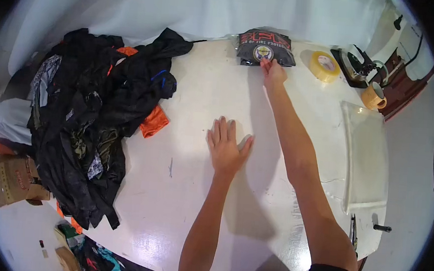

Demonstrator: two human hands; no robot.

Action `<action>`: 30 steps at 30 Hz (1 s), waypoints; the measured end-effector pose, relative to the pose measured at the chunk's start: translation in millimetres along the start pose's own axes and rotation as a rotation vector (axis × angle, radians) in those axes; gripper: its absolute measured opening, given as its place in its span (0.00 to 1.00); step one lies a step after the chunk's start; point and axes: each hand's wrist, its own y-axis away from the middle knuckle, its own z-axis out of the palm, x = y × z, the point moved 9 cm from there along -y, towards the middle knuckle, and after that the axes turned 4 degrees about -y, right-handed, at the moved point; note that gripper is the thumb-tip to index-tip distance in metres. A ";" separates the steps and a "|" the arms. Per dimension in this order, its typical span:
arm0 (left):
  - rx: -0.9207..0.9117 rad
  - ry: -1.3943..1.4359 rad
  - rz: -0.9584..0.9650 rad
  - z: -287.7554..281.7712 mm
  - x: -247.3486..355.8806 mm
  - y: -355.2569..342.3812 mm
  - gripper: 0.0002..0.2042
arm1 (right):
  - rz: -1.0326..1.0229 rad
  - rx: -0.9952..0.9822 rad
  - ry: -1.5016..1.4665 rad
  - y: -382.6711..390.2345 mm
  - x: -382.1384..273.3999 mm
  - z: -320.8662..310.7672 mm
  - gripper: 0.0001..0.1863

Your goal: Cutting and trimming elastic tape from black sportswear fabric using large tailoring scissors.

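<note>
My left hand [227, 149] lies flat on the white table [188, 184], palm down, fingers and thumb spread, with nothing in it. At the far edge of the table, my right arm reaches out to a folded black garment in a clear plastic bag [278, 51], printed in red with a round emblem. My right hand [274, 74] has its fingers closed at the front edge of this bag; the exact grip of the fingertips is partly hidden.
A heap of black clothes [98, 107] with orange pieces covers the left side. At the right stand a tape roll [324, 66], an iron [355, 64], a mug [373, 96] and a stack of clear plastic bags [366, 161]. A cardboard box [10, 176] is beyond the left edge.
</note>
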 end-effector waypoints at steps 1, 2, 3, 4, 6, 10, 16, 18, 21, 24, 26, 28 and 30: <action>-0.003 -0.003 -0.011 -4.8 -1.7 6.1 0.34 | 0.032 0.085 0.027 12.3 1.5 -0.4 0.22; -0.006 0.004 -0.015 -6.5 -0.5 10.9 0.33 | 0.053 0.171 0.060 20.8 -0.1 -5.5 0.19; 0.070 -0.002 0.020 -11.3 1.9 -16.2 0.33 | 0.018 0.108 0.019 7.2 -19.2 34.7 0.19; 0.063 -0.003 0.014 -8.0 -0.3 -13.4 0.33 | 0.075 0.127 0.131 5.7 -16.0 28.2 0.17; 0.057 -0.012 -0.002 -4.2 -5.0 -7.8 0.33 | 0.105 0.199 0.301 1.5 -9.8 14.4 0.13; 0.090 0.045 0.019 -4.2 9.8 -12.9 0.33 | 0.075 -0.040 0.418 -39.5 -31.9 1.2 0.09; 0.167 0.106 0.005 -13.5 -8.5 -4.6 0.29 | -0.277 -0.341 0.755 48.4 -40.1 24.0 0.13; 0.208 0.239 -0.046 -16.0 -18.3 -3.0 0.26 | -0.534 -0.404 1.277 108.1 -39.5 19.8 0.15; 0.379 0.475 -0.107 -14.0 -41.3 -3.5 0.18 | -0.687 -0.767 1.343 194.9 -13.6 5.5 0.19; 0.535 0.566 -0.146 -20.2 -91.6 1.2 0.18 | -0.835 -1.047 1.697 306.5 19.0 7.2 0.26; 0.526 0.369 -0.090 -49.8 -124.2 -15.0 0.18 | -0.828 -1.046 1.867 342.2 30.8 1.1 0.31; 0.563 0.110 -0.053 -90.5 -176.0 -27.5 0.18 | -0.756 -1.062 1.908 377.2 47.2 5.5 0.33; 0.365 0.100 -0.199 -114.7 -204.5 -60.6 0.19 | -0.743 -1.063 1.950 380.3 59.8 20.6 0.35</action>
